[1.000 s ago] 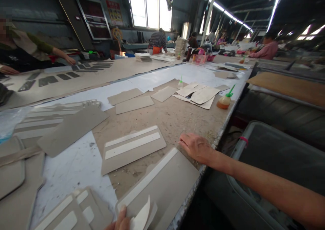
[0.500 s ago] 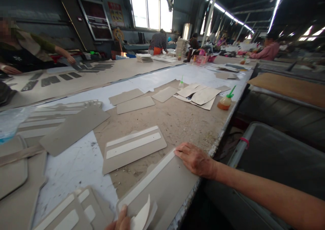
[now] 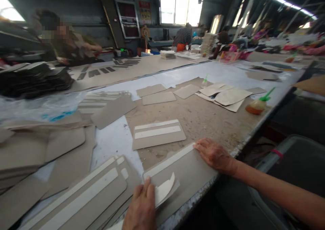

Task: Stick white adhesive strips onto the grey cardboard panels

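Note:
A grey cardboard panel (image 3: 188,170) with a white strip along its far edge lies at the table's near edge. My right hand (image 3: 215,154) rests flat on its right end, fingers together. My left hand (image 3: 142,206) presses on its left end, next to a curled white peel-off strip (image 3: 165,189). Whether the fingers grip that strip I cannot tell. Just beyond lies another grey panel (image 3: 158,133) with two white strips.
A stack of striped panels (image 3: 83,196) lies to my left, with more grey pieces (image 3: 38,152) beyond. An orange glue bottle (image 3: 256,105) stands near the right edge. Loose paper pieces (image 3: 225,96) lie farther off. A grey bin (image 3: 299,162) sits below. Other people work at the far tables.
The view has swung left and down. My right hand slid from the bare table onto the panel's right end. My left hand has come further into view on the panel.

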Demonstrator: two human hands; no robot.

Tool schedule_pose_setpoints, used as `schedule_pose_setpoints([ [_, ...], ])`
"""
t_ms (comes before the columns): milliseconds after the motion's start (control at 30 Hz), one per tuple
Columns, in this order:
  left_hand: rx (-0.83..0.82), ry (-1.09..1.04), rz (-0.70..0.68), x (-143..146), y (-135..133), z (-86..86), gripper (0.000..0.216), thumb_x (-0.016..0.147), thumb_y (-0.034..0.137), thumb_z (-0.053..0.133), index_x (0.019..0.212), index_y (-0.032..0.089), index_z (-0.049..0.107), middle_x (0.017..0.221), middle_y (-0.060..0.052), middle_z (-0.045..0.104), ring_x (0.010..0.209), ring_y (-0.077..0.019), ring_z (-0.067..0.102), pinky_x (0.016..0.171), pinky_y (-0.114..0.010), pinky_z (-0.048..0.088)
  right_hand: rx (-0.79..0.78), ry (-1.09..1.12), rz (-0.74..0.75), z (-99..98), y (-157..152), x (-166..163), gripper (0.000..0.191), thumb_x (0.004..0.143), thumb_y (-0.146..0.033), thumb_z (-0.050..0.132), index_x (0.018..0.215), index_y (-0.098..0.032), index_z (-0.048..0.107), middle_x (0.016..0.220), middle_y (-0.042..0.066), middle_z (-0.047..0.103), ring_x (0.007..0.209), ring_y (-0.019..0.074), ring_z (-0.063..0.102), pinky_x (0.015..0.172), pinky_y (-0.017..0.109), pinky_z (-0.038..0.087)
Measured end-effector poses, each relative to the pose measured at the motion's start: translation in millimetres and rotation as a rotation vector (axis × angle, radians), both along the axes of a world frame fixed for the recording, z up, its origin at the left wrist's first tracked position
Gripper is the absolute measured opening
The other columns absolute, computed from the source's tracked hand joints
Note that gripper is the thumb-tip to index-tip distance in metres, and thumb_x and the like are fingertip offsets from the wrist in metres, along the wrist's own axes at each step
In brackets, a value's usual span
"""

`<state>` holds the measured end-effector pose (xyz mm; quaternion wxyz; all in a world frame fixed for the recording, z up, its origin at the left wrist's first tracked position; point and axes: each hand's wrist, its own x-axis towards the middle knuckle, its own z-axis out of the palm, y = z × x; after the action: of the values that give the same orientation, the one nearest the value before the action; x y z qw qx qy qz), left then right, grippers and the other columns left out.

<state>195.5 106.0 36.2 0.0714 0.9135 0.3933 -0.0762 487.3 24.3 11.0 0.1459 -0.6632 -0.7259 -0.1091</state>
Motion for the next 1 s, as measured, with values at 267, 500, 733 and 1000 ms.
schedule_pose_setpoints([
  [267, -0.196, -0.019, 0.078, 3.6, -0.9, 16.8, 0.056, 0.066, -0.012, 0.022, 0.102, 0.013, 0.058, 0.129, -0.008, 0.051, 0.112, -0.017, 0.045, 0.09, -0.025, 0.042, 0.085, 0.074, 0.029, 16.7, 82.7, -35.0, 0.043, 0.087, -0.029, 0.043, 0.126, -0.012, 0.044, 0.119, 0.015, 0.049, 0.112, 0.0262, 0.04, 0.095, 0.041, 0.033],
  [500, -0.236, -0.086, 0.071, 0.5, 0.8, 13.1, 0.047, 0.069, -0.009, 0.025, 0.097, 0.012, 0.058, 0.119, -0.011, 0.056, 0.107, -0.0178, 0.045, 0.087, -0.026, 0.044, -0.026, 0.012, -0.01, -13.8, 98.1, -40.5, 0.055, 0.085, -0.04, 0.046, 0.136, -0.019, 0.037, 0.129, 0.014, 0.041, 0.119, 0.0289, 0.031, 0.098, 0.045, 0.025],
  [733, -0.23, -0.096, 0.083, -2.1, -0.2, 6.5, 0.052, 0.068, -0.01, 0.023, 0.103, 0.01, 0.055, 0.126, -0.012, 0.05, 0.107, -0.02, 0.045, 0.083, -0.027, 0.046, -0.063, -0.003, -0.003, -7.7, 95.6, -42.4, 0.05, 0.086, -0.038, 0.046, 0.133, -0.019, 0.042, 0.127, 0.014, 0.044, 0.117, 0.0275, 0.033, 0.097, 0.043, 0.027],
  [1000, -0.256, -0.083, 0.062, -3.1, 3.1, 10.2, 0.055, 0.067, -0.01, 0.022, 0.107, 0.009, 0.055, 0.115, -0.013, 0.055, 0.105, -0.0166, 0.047, 0.086, -0.025, 0.045, -0.083, -0.009, 0.009, -7.4, 97.3, -42.4, 0.047, 0.087, -0.036, 0.045, 0.131, -0.02, 0.044, 0.126, 0.013, 0.045, 0.115, 0.0271, 0.035, 0.097, 0.044, 0.027],
])
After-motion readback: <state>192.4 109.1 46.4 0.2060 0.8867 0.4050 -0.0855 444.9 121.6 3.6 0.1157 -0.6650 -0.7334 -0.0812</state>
